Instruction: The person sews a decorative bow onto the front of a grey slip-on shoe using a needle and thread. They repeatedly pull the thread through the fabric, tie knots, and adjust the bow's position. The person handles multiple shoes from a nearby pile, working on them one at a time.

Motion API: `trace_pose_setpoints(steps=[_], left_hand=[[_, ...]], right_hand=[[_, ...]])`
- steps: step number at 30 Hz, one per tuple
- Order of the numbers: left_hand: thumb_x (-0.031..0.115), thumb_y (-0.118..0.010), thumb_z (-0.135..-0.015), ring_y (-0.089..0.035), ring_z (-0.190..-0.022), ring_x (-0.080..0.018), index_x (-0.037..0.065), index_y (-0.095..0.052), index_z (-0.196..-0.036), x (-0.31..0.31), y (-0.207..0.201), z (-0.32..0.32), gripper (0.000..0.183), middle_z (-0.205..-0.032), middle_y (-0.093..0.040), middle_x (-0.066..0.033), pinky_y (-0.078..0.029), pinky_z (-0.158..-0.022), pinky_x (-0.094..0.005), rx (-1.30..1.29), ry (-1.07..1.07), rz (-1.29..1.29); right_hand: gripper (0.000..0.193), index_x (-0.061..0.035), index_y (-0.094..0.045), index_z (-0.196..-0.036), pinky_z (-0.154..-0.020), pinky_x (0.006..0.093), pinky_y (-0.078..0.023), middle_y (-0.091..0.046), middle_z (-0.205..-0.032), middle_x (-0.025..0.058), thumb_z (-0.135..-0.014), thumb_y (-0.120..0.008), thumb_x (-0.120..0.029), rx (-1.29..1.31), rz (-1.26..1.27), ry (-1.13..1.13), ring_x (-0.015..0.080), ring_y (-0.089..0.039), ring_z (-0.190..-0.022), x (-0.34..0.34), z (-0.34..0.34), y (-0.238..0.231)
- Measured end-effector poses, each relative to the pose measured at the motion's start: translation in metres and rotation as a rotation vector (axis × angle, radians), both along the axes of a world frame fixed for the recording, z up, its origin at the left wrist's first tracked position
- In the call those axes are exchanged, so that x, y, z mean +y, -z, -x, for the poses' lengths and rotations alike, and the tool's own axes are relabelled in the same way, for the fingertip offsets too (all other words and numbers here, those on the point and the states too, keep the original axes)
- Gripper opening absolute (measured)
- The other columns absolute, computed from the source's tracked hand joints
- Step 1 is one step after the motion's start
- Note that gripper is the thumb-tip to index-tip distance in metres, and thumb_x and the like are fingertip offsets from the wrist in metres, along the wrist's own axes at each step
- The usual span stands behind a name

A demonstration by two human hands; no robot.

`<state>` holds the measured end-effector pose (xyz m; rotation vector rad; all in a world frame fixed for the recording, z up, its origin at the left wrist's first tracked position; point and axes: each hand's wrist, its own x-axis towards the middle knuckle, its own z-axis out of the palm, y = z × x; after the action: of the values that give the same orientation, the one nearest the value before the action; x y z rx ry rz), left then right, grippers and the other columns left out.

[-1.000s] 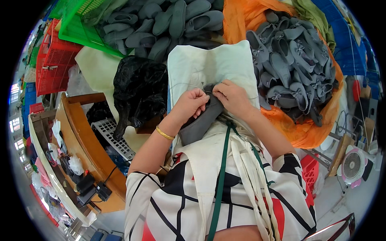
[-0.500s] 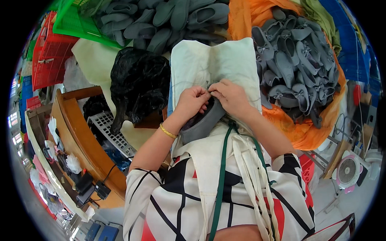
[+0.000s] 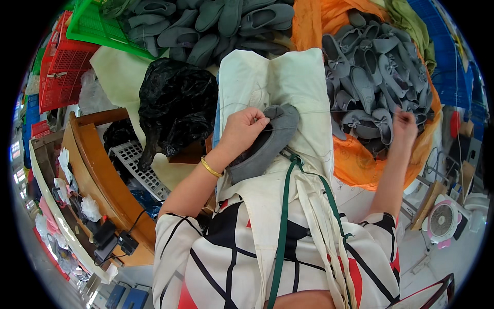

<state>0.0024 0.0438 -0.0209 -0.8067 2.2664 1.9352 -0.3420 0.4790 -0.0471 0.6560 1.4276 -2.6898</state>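
A grey slip-on shoe (image 3: 270, 149) lies tilted in my lap, on a white cloth-covered pad (image 3: 301, 77). My left hand (image 3: 244, 129) grips the shoe near its toe edge, thumb and forefinger pinched together at the opening. Thin thread shows faintly on the pad beside the shoe. Out to the right, my right hand (image 3: 405, 126) is raised in front of a heap of grey shoes with small bows (image 3: 365, 85). Its fingers are drawn together and partly blurred; whatever they pinch is too small to make out.
An orange sack (image 3: 360, 165) wraps the bow-trimmed heap. More grey shoes (image 3: 206, 31) are piled at the back, next to a green basket (image 3: 98, 31). A black plastic bag (image 3: 177, 103) sits left of the pad. Further left stands a wooden drawer unit (image 3: 103, 175); a small fan (image 3: 443, 216) is at right.
My right hand has left the shoe and swung far out to the right. The left hand stays at the shoe, whose toe is now uncovered.
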Motion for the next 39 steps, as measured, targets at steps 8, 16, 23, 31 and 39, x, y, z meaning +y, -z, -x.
trace_pose_setpoints(steps=[8,16,23,31,39], left_hand=[[0.019,-0.071,-0.089,-0.05,-0.062,-0.0047,0.002,-0.069,-0.097,-0.009,-0.009,0.008,0.018,-0.068,-0.062,0.0015,-0.044,-0.059,-0.0235,-0.023,0.124,0.188],[0.032,-0.069,-0.082,-0.067,-0.078,-0.031,0.008,-0.075,-0.093,-0.001,-0.007,0.026,0.027,-0.089,-0.07,-0.0153,-0.051,-0.071,-0.0389,-0.107,0.202,0.26],[0.024,-0.071,-0.078,-0.063,-0.084,-0.0293,0.005,-0.074,-0.089,-0.001,-0.004,0.024,0.023,-0.092,-0.062,-0.0108,-0.051,-0.073,-0.0386,0.018,0.161,0.45],[0.023,-0.07,-0.08,-0.062,-0.082,-0.0291,0.002,-0.072,-0.091,0.0,-0.005,0.03,0.023,-0.09,-0.061,-0.0116,-0.05,-0.073,-0.0373,0.051,0.18,0.382],[0.017,-0.071,-0.09,-0.05,-0.068,-0.005,0.001,-0.07,-0.098,-0.003,-0.034,0.014,0.018,-0.081,-0.062,0.0028,-0.042,-0.064,-0.021,0.076,-0.027,0.196]], right_hand=[[0.022,0.0043,-0.052,-0.084,-0.079,0.0335,-0.056,-0.054,-0.086,0.0112,-0.099,-0.051,-0.011,0.156,-0.601,0.518,0.0216,-0.056,-0.082,0.049,-0.009,-0.037],[0.023,0.0018,-0.052,-0.081,-0.078,0.0301,-0.055,-0.052,-0.081,0.0077,-0.1,-0.052,-0.012,0.238,-0.643,0.402,0.0196,-0.056,-0.077,0.067,-0.014,-0.034],[0.026,0.0011,-0.062,-0.106,-0.074,0.0353,-0.054,-0.07,-0.088,0.0107,-0.098,-0.056,-0.023,0.205,-1.489,0.464,0.0203,-0.067,-0.079,0.15,-0.016,-0.059],[0.036,0.0018,-0.059,-0.121,-0.081,0.0389,-0.054,-0.069,-0.103,0.0141,-0.092,-0.061,-0.02,0.154,-1.664,0.383,0.0288,-0.067,-0.09,0.252,-0.031,-0.044],[0.021,-0.0075,-0.066,-0.107,-0.076,0.0318,-0.049,-0.064,-0.095,0.0081,-0.086,-0.066,-0.002,0.83,-1.186,-0.903,0.0226,-0.062,-0.085,-0.148,-0.166,-0.038]])
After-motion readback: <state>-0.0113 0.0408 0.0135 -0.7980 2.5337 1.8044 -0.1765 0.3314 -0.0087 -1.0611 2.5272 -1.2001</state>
